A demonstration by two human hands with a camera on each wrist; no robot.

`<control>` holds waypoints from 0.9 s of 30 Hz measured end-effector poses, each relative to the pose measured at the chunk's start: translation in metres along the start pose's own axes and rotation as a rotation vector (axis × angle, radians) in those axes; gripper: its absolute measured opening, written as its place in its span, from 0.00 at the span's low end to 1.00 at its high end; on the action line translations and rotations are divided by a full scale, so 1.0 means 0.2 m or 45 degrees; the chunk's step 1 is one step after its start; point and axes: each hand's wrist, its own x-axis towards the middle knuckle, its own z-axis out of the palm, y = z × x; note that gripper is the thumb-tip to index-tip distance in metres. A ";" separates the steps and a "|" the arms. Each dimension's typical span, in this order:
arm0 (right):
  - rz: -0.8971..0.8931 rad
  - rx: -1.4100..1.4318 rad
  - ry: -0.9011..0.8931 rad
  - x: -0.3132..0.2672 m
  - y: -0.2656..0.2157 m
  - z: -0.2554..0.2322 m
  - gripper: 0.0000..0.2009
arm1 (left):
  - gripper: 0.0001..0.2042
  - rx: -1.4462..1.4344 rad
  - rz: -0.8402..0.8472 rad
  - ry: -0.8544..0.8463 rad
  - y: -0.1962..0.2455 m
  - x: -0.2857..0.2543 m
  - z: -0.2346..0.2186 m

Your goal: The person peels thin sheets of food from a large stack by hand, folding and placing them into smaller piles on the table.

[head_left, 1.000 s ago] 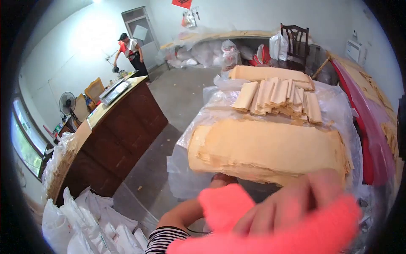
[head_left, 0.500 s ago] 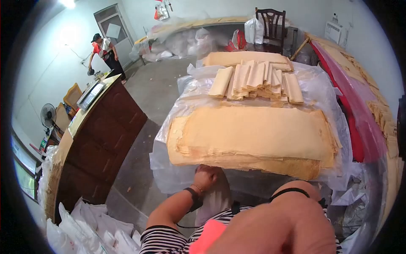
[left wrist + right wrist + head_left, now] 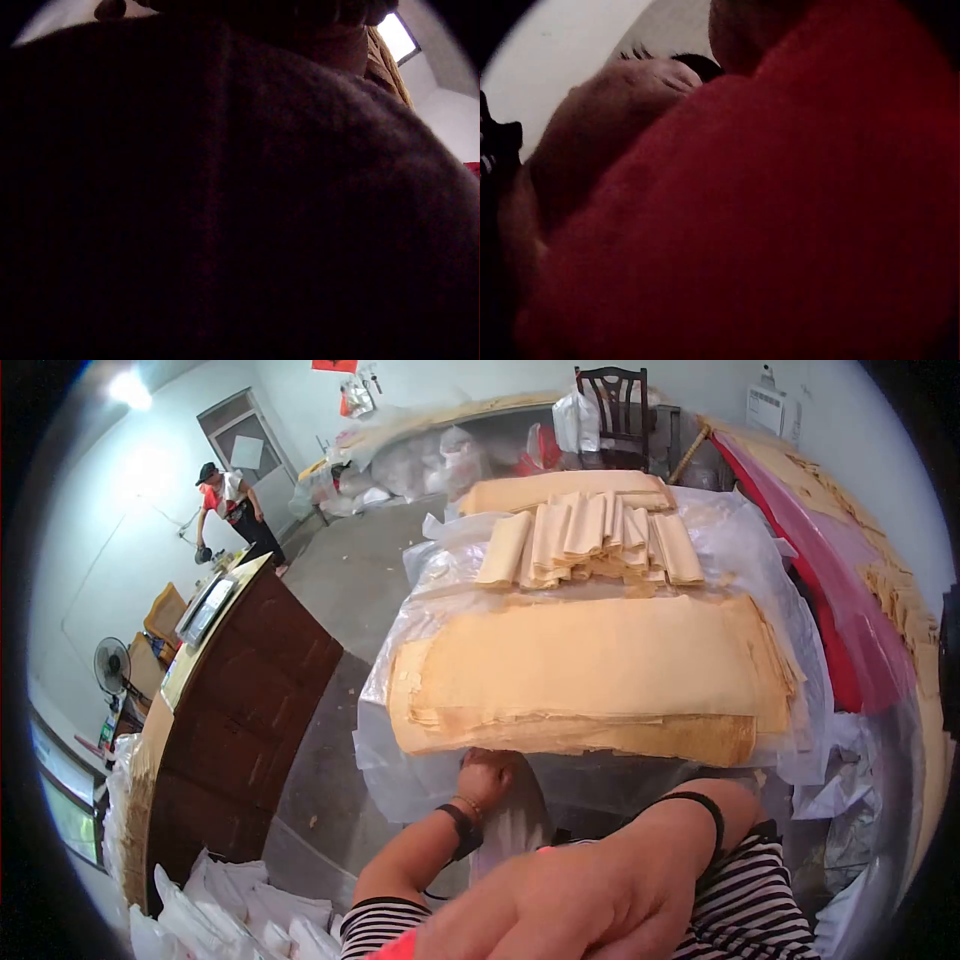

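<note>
My right hand (image 3: 570, 900) is raised close in front of the head camera and grips a pinkish-red cloth (image 3: 398, 948). In the right wrist view the cloth (image 3: 765, 225) fills most of the picture. Lower down, my left hand (image 3: 488, 778) rests on my leg (image 3: 520, 830), its fingers loosely curled and holding nothing. Dark trouser fabric (image 3: 225, 187) covers most of the left wrist view. Just beyond the left hand, a wide stack of thin beige sheets (image 3: 590, 660) with ragged edges lies on the table.
Folded beige sheets (image 3: 590, 540) and another stack (image 3: 570, 488) lie farther back on the plastic sheeting (image 3: 715, 535). A brown wooden counter (image 3: 240, 710) stands left, with white sacks (image 3: 240, 910) at its foot. Another person (image 3: 235, 510) stands by its far end.
My right hand and the cloth have shifted left and down, leaving less cloth in sight. The head view has swung right and tilted. The left hand stays on the leg.
</note>
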 end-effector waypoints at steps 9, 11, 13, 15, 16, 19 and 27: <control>0.106 0.098 0.022 0.00 -0.03 0.03 0.14 | 0.14 -0.080 -0.048 0.008 0.00 0.00 -0.02; 0.185 0.087 0.059 -0.01 -0.07 0.04 0.14 | 0.15 -0.069 -0.086 -0.051 -0.08 -0.02 0.06; 0.234 0.061 0.086 -0.03 -0.10 0.04 0.14 | 0.15 -0.133 -0.043 0.027 -0.08 -0.01 0.09; 0.269 0.045 0.105 -0.03 -0.13 0.05 0.14 | 0.14 -0.124 -0.030 0.034 -0.03 -0.01 0.02; 0.277 0.036 0.111 -0.03 -0.14 0.06 0.14 | 0.14 -0.128 -0.040 0.049 -0.02 -0.01 0.01; 0.317 -0.014 0.130 -0.04 -0.17 0.07 0.14 | 0.13 -0.093 -0.038 0.015 0.02 0.00 -0.04; 0.410 -0.087 0.153 -0.05 -0.25 0.10 0.15 | 0.15 -0.088 -0.009 -0.056 0.04 0.00 -0.09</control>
